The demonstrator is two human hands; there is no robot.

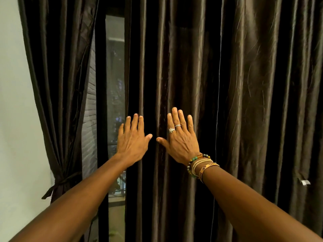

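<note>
Tied panel [57,88]: far left, cinched by a tie [57,185] to stay off the glass.
Window gap [115,75]: a strip of glass shows between the 2 panels.
Loose curtain [253,75]: hangs full length, centre to right.
Left hand [133,137]: fingers straight, spread, flat at that curtain's left edge, probably to slide it.
Right hand [181,138]: fingers straight, spread on the folds just beside, gripping nothing.

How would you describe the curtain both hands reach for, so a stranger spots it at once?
Start at the strip of window glass. The curtain hangs right of it, dark and glossy, behind the left hand and right hand. Unlike the tied curtain on the left, it hangs loose.
</note>
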